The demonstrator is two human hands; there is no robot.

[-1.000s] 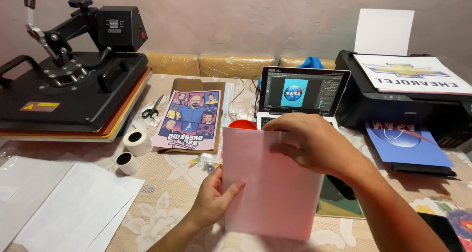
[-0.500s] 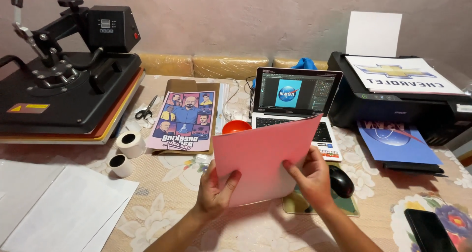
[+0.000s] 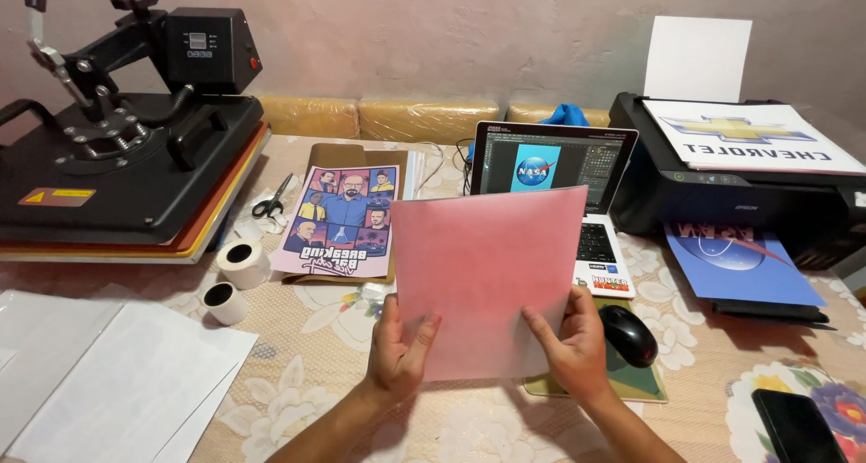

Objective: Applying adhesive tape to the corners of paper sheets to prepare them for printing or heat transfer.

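I hold a pink sheet of paper point(image 3: 487, 273) upright in front of me over the table. My left hand point(image 3: 400, 346) grips its lower left edge, thumb on the front. My right hand point(image 3: 570, 341) grips its lower right edge. The sheet covers part of the open laptop point(image 3: 559, 170) behind it. A black mouse point(image 3: 629, 335) lies on a pad just right of my right hand.
A black heat press point(image 3: 117, 147) stands at the left. Scissors point(image 3: 271, 199), two tape rolls point(image 3: 236, 278) and a printed poster point(image 3: 343, 219) lie beside it. White sheets point(image 3: 108, 382) sit at the lower left. A black printer point(image 3: 749, 170) with prints stands right; a phone point(image 3: 798, 427) lies at the lower right.
The pink sheet has turned from tilted to upright and square to me. My right hand moved from its top edge down to the lower right edge.
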